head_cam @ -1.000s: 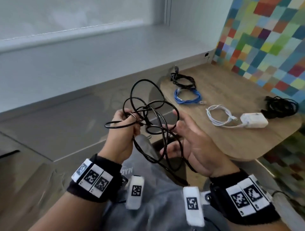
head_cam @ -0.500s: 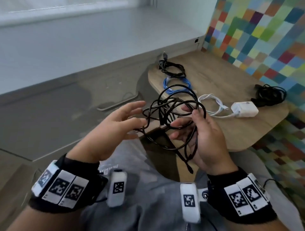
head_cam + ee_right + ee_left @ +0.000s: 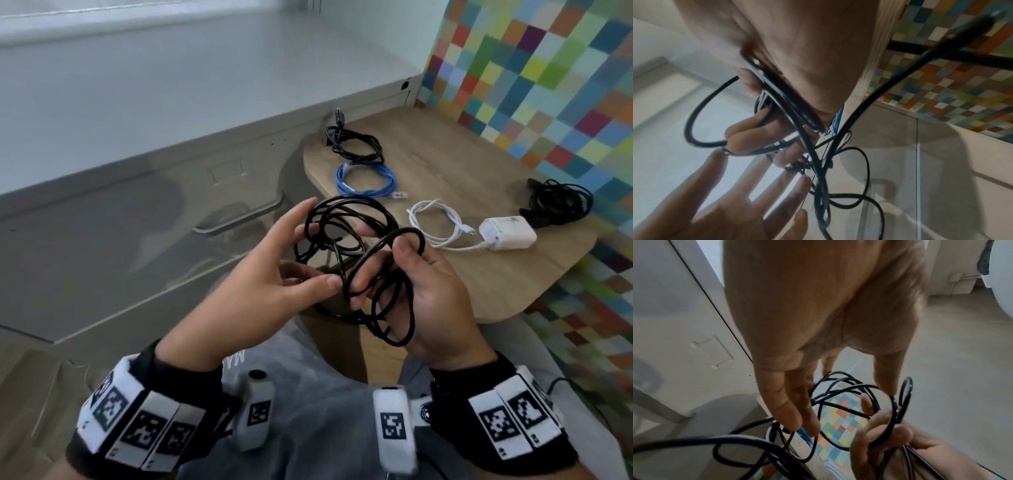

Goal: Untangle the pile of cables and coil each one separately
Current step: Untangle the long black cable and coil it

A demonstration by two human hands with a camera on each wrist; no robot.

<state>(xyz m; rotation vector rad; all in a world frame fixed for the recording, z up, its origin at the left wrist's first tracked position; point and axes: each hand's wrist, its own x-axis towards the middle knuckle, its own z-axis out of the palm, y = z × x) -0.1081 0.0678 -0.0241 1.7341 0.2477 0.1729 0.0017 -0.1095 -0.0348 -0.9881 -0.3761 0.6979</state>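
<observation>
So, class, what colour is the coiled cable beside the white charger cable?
Blue cable, clearest in the head view.

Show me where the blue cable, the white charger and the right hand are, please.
blue cable (image 3: 368,180): head view, near strand of its coil on the table.
white charger (image 3: 507,233): head view, top face of the adapter block.
right hand (image 3: 430,287): head view, back of the hand that grips the black cable.

Looks like a room at home, maybe a bedroom or study corner. There's a small rounded wooden table (image 3: 479,274) with a bright multicoloured checkered wall (image 3: 548,85) right behind it. Left of the table runs a grey built-in cabinet (image 3: 137,240) with a metal drawer handle (image 3: 239,219).
</observation>
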